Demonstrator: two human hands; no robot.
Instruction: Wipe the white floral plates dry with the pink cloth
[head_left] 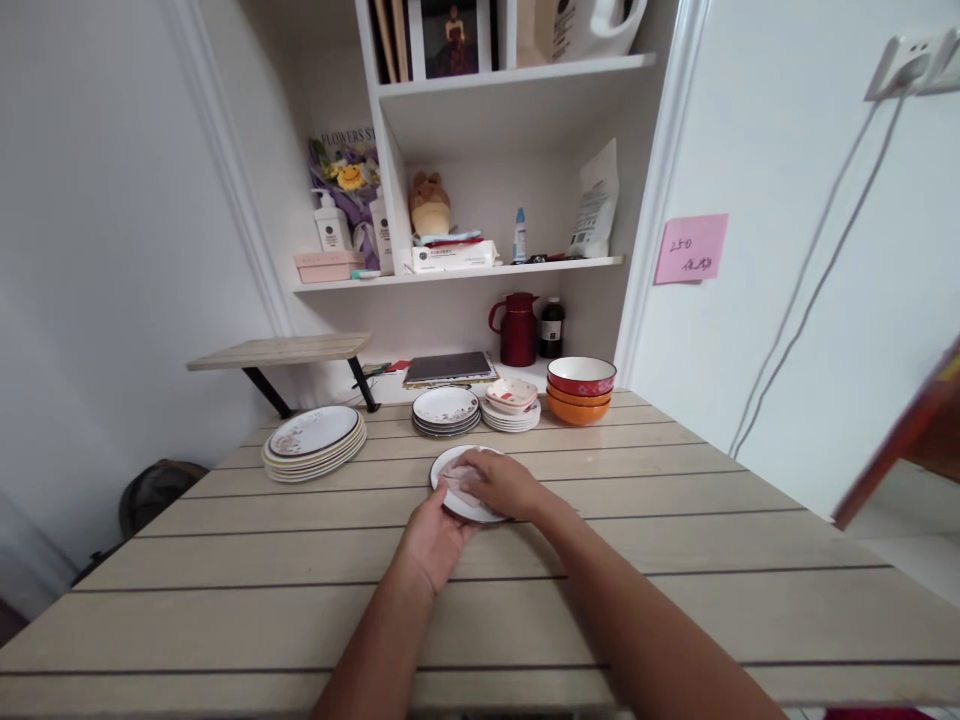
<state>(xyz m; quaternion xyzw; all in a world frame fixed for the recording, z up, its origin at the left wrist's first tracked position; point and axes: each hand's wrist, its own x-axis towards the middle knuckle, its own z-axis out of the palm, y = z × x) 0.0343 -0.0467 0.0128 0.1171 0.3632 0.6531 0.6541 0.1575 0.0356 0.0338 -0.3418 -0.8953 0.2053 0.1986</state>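
A small white plate with a dark rim (471, 508) is held just above or on the slatted tabletop; I cannot tell whether it touches. My left hand (435, 540) grips its near left edge, thumb on top and fingers underneath. Pressed onto the plate's upper face is a pale, crumpled cloth or tissue (454, 482), bunched under the curled fingers of my right hand (504, 484). Beyond the plate stand a stack of dark-rimmed plates (446, 408) and a stack of small white plates (513, 420) topped by small pinkish dishes (511, 394).
Large oval plates (315, 436) are stacked at the left, near a small raised wooden shelf (281, 350). Red and orange bowls (579, 396) are stacked at the right. Behind stand a red jug (517, 330), a dark bottle (552, 328) and a flat dark laptop-like object (448, 367).
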